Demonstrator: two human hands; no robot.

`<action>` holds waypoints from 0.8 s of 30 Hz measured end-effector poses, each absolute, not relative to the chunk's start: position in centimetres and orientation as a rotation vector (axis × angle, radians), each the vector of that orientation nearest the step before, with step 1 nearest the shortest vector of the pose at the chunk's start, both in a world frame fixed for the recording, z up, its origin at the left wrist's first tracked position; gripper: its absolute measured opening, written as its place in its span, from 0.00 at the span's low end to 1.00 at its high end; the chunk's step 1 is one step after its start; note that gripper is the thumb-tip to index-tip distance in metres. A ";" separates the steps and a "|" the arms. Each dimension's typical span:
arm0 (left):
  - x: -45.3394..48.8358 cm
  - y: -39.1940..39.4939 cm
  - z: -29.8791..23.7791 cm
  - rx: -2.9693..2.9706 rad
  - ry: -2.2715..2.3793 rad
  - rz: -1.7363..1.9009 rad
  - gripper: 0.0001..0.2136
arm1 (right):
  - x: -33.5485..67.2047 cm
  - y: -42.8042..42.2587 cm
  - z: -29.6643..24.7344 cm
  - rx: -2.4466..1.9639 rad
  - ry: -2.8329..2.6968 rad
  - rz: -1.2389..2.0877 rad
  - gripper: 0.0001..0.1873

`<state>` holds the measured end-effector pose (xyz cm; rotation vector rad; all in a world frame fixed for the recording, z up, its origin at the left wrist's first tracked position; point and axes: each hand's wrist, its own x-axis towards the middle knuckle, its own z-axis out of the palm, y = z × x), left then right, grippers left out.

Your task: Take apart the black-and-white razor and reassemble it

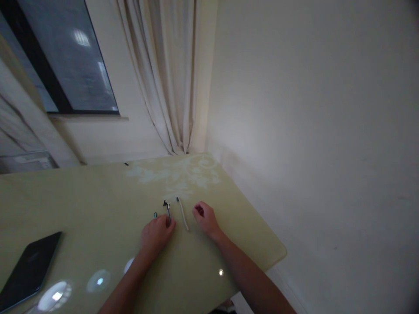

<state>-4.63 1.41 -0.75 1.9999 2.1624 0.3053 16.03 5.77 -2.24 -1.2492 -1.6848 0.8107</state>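
My left hand (156,235) rests on the pale green table (81,205), fingers closed round the lower end of a small metal tool (167,208) whose dark tip points away from me. A tiny dark piece (155,215) lies just left of that tool. A thin white stick (182,213) lies on the table between my hands, touched by neither. My right hand (204,218) sits to the right of the stick with its fingers curled in; what they hold, if anything, is hidden.
A dark tablet (31,269) lies at the table's near left. The table's right edge (262,222) runs close to a white wall. A curtain (170,74) hangs in the corner behind, and a window (62,56) is at the upper left.
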 end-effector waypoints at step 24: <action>-4.4 0.3 0.6 1.252 1.161 1.297 0.25 | 15.5 4.3 -1.6 -0.591 -1.469 1.759 0.14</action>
